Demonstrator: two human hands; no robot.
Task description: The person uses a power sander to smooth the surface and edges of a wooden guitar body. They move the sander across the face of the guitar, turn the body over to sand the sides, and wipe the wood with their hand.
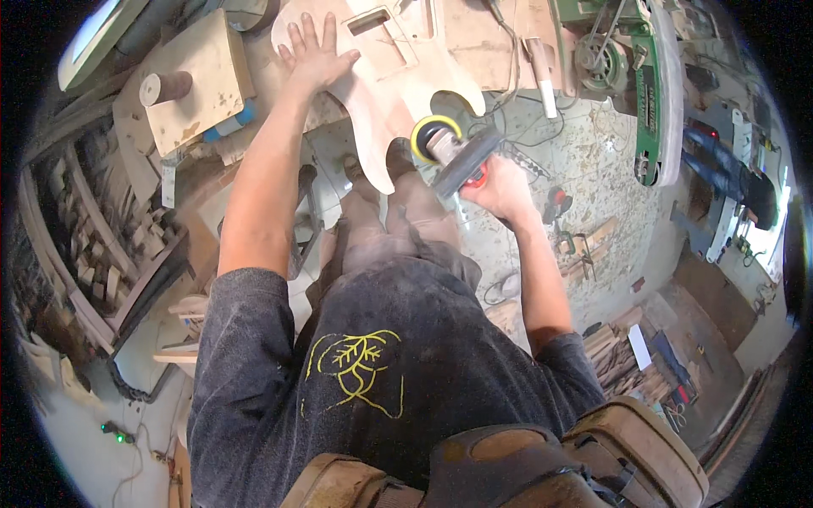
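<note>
My left hand (318, 56) lies flat with its fingers spread on a pale wooden electric guitar body (381, 93), which has rectangular cavities cut into it. The guitar body rests on the workbench at the top, and its two horns point toward me. To the right, my right hand (501, 190) is closed round the red and dark grip of a handheld power sander (464, 162). The sander's round, yellow-rimmed pad faces the guitar body, just off its lower right edge. Part of the tool is blurred, and my fingers hide some of its grip.
A wooden block with a cylindrical knob (166, 87) stands at the left of the bench. A green belt machine (648, 102) is at the upper right. Cords hang near the bench edge. Wood offcuts fill a rack (110, 254) at left and lie in a pile (622, 360) at lower right.
</note>
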